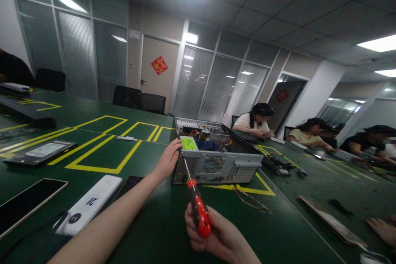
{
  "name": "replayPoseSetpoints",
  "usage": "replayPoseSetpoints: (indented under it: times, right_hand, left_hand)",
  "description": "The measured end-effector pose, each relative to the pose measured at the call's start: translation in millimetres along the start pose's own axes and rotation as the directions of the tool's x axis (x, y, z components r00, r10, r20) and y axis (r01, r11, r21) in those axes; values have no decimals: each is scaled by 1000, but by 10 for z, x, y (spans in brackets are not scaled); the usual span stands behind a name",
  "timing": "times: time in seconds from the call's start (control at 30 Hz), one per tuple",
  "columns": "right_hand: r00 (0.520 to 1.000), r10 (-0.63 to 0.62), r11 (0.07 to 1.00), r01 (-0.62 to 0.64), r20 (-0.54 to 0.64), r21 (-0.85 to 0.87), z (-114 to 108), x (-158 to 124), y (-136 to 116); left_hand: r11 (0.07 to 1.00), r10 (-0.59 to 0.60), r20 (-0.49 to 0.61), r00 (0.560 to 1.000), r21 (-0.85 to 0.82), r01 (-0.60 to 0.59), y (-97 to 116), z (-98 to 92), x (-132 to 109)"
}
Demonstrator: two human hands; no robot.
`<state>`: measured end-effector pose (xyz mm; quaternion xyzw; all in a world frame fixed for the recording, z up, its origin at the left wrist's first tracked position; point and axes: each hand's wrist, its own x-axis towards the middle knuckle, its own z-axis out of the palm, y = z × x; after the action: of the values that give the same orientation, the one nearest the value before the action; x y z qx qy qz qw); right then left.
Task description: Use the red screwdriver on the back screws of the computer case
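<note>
An uncovered desktop computer case [229, 165] lies on the green table, its metal back panel facing me. A power supply with a bright green label [188, 143] sits in its left rear corner, with coloured cables behind. My left hand [168, 159] is at that corner, its fingers bent over the edge beside the label; the thumb is hidden. My right hand [213, 233] is closed around the red and black handle of a screwdriver [198, 208]. The screwdriver's shaft points up at the back panel below the power supply's label, and its tip appears to touch the panel there.
Left of the case lie a hard drive [40, 152], a phone [31, 202], a white device marked 21 [89, 204] and a dark flat item [129, 185]. A loose cable [252, 202] lies to the right. Several people [255, 121] sit along the table at right.
</note>
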<state>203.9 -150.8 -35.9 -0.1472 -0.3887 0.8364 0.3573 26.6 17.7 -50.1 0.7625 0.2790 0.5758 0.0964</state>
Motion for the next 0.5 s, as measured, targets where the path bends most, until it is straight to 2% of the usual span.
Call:
replayPoseSetpoints:
  times: [0.3,0.5]
  right_hand:
    - [1000,3,995,0,31,-100,-31,9,36]
    - [997,63,998,-62,35,-33,25,17,-26]
  left_hand:
    - [1000,-3,0,1000,2,3,15,-2,4]
    - [1000,-7,5,1000,-3,7,14,-6,2]
